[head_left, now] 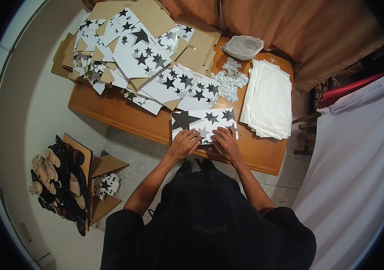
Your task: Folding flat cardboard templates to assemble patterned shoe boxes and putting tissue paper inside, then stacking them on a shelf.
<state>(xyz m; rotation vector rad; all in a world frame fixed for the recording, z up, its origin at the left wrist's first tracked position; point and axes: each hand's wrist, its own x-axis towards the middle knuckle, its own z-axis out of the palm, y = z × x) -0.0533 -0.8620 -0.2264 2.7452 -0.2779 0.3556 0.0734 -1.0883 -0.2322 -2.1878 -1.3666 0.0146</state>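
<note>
A white cardboard box [211,118] printed with black and grey stars lies closed at the table's front edge. Over its near left part, my left hand [185,143] grips with bent fingers on the top. My right hand [225,141] holds the near right part the same way, its fingers close together on the lid. Both thumbs point inward along the near side, which the hands partly cover. Just right of the box is a stack of white paper sheets [267,99]. Small pale packets [231,81] lie in a loose heap beyond it.
Star-printed flat cartons [140,47] are piled high at the back left of the wooden table [111,105]. A clear plastic bag [243,47] lies at the back. Shoes and sandals [61,177] crowd a rack on the left. White cloth [345,148] hangs at right.
</note>
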